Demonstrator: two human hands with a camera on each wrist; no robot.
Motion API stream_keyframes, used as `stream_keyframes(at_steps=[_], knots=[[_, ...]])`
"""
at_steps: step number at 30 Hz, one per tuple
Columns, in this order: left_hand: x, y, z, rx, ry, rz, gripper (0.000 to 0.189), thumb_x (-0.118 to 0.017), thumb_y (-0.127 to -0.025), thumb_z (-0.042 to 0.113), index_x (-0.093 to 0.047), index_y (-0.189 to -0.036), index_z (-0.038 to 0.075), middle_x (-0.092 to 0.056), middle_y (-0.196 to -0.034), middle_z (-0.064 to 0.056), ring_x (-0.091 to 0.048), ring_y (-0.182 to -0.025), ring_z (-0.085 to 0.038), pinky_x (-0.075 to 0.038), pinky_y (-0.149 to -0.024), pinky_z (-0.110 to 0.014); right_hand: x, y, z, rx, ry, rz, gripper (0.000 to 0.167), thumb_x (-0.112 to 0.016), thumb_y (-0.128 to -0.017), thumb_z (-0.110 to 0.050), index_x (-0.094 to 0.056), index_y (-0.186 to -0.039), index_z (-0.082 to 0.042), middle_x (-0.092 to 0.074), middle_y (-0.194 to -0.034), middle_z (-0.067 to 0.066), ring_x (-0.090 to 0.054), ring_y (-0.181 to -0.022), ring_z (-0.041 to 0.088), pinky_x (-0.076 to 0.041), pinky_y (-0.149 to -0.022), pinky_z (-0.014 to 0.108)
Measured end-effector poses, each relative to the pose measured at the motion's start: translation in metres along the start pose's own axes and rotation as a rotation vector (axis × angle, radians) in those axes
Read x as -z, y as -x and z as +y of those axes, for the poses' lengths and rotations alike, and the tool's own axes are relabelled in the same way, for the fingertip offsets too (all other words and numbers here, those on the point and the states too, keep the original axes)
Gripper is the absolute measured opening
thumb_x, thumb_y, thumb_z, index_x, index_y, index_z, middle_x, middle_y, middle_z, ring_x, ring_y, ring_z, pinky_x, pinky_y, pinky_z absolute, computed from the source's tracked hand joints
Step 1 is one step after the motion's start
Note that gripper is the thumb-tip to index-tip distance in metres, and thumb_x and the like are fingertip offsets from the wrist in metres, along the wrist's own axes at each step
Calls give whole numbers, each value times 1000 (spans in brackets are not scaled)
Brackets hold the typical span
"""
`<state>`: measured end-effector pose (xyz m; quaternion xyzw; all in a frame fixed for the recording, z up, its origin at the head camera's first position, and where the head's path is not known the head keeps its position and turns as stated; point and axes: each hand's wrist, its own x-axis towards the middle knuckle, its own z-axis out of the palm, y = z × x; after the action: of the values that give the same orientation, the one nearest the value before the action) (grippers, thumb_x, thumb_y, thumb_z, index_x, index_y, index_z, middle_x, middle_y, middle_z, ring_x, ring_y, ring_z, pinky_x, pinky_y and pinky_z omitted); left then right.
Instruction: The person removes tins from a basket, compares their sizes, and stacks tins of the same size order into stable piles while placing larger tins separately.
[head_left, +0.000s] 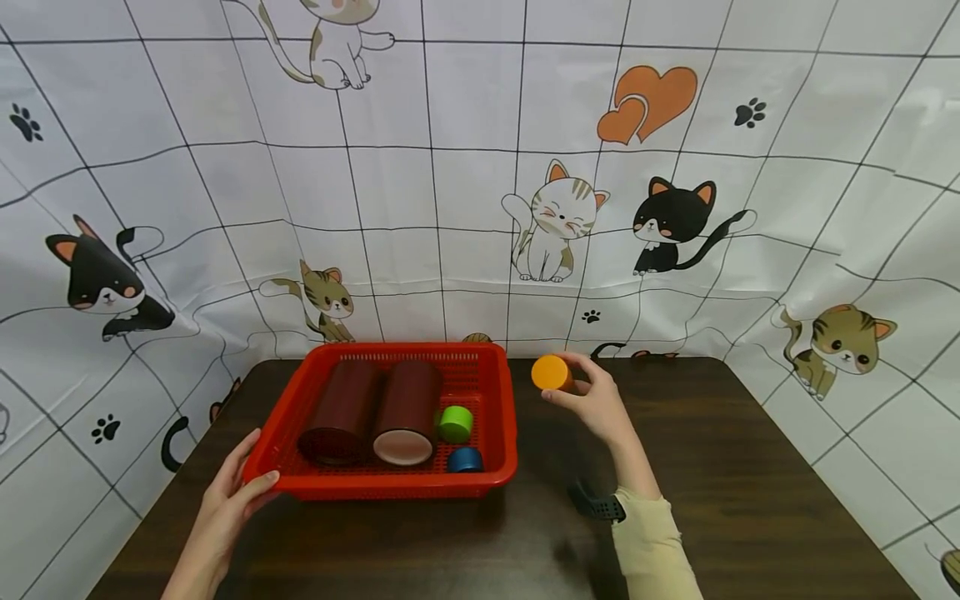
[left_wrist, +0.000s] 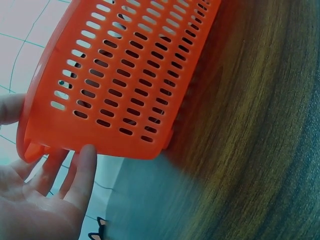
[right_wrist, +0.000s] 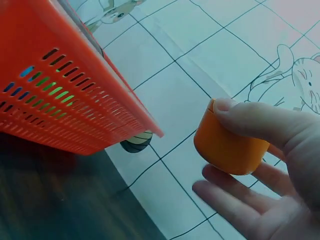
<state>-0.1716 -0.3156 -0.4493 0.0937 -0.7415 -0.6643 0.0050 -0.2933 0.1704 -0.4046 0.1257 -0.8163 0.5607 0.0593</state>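
Observation:
My left hand (head_left: 227, 492) grips the near left corner of a red plastic basket (head_left: 390, 487), its thumb over the rim and fingers beneath. The perforated side of the basket shows in the left wrist view. To the right of the basket, my right hand (head_left: 600, 400) pinches a short orange cylinder (right_wrist: 230, 145) between thumb and fingers, raised above the table. Inside the basket lie two long maroon cylinders, one with a dark end (head_left: 341, 408) and one with a pale end (head_left: 405, 447). A green cylinder (head_left: 455, 424) and a blue one (head_left: 465, 460) sit at their right.
The basket stands on a dark wood-grain table (head_left: 720, 500), toward its back left. Behind and beside the table hangs a white sheet (head_left: 465, 192) with a grid and cartoon cats. A dark watch band (head_left: 603, 507) is on my right wrist.

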Motion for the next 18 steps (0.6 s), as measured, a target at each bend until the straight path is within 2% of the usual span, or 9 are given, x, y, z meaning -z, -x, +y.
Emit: stream_keyframes(at_steps=[5,7,12,18], knots=[[0,0,-1,-5,8,10,78,-59,-100,23,-10,-161,28,-39,-133,12,-57,-99,13,-54,-80,-13,1,9,8,-39,52,56,65,-85,-78,-22,-58,-137,-21,-62,-131,10,-64,-111,28,-52,-84,31],[0,0,0,-4,6,14,78,-59,-100,23,-10,-161,28,-39,-136,10,-57,-98,13,-54,-80,-12,1,12,10,-56,73,77,65,-86,-77,-24,-59,-136,-21,-66,-126,11,-64,-108,27,-50,-83,30],[-1,0,0,3,-7,21,79,-59,-100,23,-9,-161,27,-30,-149,-4,-56,-98,13,-54,-80,-13,1,19,18,-88,102,82,62,-84,-79,-26,-59,-136,-19,-68,-123,12,-65,-105,25,-50,-84,30],[-2,0,2,18,-14,21,79,-59,-100,24,-9,-161,27,-28,-151,-7,-55,-97,14,-54,-80,-12,1,24,25,-106,150,34,59,-85,-78,-25,-61,-132,-18,-69,-121,11,-68,-101,24,-55,-85,35]])
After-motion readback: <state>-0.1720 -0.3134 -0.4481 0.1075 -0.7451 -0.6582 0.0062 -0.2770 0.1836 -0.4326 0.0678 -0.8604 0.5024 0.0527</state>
